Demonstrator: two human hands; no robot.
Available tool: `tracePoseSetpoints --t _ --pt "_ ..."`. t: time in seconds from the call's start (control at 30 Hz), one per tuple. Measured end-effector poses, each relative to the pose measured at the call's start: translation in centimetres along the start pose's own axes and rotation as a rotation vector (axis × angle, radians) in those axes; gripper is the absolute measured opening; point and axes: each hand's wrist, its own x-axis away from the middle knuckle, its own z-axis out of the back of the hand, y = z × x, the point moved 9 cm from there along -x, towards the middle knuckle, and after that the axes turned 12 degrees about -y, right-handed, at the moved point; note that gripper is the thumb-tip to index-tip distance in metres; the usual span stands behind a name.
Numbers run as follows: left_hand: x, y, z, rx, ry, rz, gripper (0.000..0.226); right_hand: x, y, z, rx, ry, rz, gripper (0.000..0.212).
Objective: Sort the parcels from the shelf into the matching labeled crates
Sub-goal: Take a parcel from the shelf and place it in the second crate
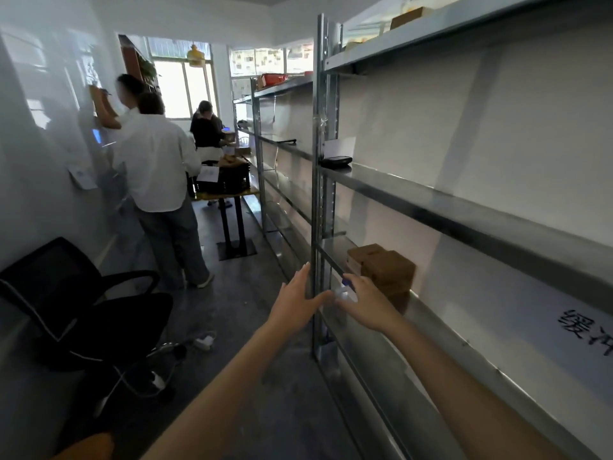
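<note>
Brown cardboard parcels (pixel 386 267) stand stacked on a lower level of the metal shelf (pixel 464 210) at my right. My right hand (pixel 368 307) reaches over the shelf edge just in front of them, apart from the boxes, and pinches a small white and blue object (pixel 343 290) at its fingertips. My left hand (pixel 293 303) hovers with straight fingers beside the shelf's upright post (pixel 318 194) and holds nothing. Far down the aisle a black crate (pixel 232 182) with a paper label (pixel 207 174) sits on a small table.
A black office chair (pixel 83 303) stands at my left, with a power strip (pixel 204 341) on the floor beside it. Three people (pixel 156 167) stand in the aisle ahead. More boxes lie on the top shelf (pixel 406 16). A black device (pixel 336 160) rests on the middle shelf.
</note>
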Motion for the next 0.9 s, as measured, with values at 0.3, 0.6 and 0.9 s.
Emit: tracePoseSetpoints --t 0.3,0.6,0.9 --pt "-15.4 -2.1 -3.0 0.014 -0.155 -0.055 0.082 -10.1 7.5 2.8 -0.108 0.062 -0.124 0.067" --pt "-34.0 -3.3 -7.6 -0.044 -0.376 -0.207 0.069 -19.4 19.7 7.6 -0.252 0.240 -0.408 0.079" --pt "-48.4 -7.8 -15.9 -0.129 -0.700 -0.180 0.086 -25.4 28.3 5.1 -0.418 0.275 -0.695 0.119"
